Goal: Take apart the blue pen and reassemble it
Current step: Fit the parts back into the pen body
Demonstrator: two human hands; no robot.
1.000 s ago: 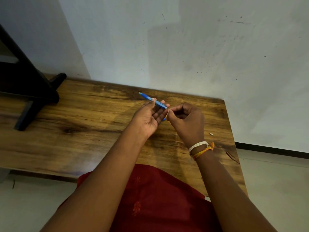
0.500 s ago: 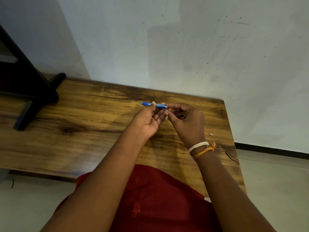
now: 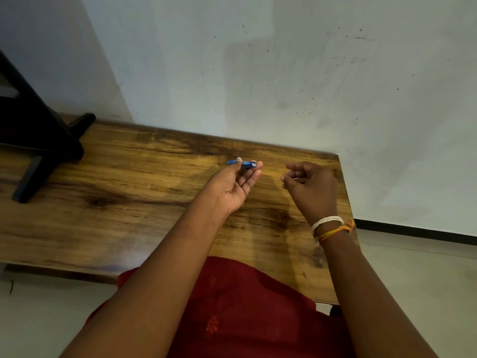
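Above the wooden table (image 3: 129, 202), blue pen (image 3: 242, 164) pinched level in left hand (image 3: 233, 183) fingertips; just right of the pen, right hand (image 3: 309, 187) apart, fingers curled, contents unclear.

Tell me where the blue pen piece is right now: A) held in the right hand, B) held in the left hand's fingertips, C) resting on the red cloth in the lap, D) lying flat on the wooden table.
B: the blue pen piece sits pinched at the fingertips of the left hand, raised over the wooden table, while the right hand is apart from it to the right.
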